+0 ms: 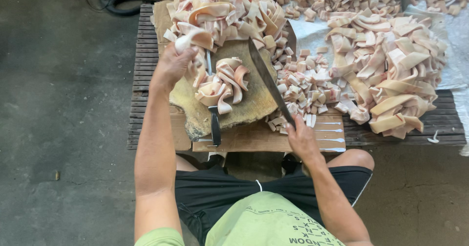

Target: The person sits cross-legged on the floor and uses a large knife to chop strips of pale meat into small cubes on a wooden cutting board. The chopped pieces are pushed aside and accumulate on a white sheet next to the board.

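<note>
My left hand (172, 63) grips a pale curled strip of pork skin (191, 38) at the edge of a big heap of strips (227, 9). My right hand (302, 139) holds the handle of a long cleaver (266, 77), its blade slanting up over a round wooden chopping block (246, 104). A small bundle of pink strips (222, 82) lies on the block. A second knife with a black handle (215, 124) rests on the block's near left side, blade under the strips.
Small cut cubes of skin (305, 82) pile to the right of the block. Another heap of long strips (391, 75) lies further right on a slatted wooden pallet (144, 55). Cardboard (264, 138) sits under the block. Concrete floor (58, 104) lies left.
</note>
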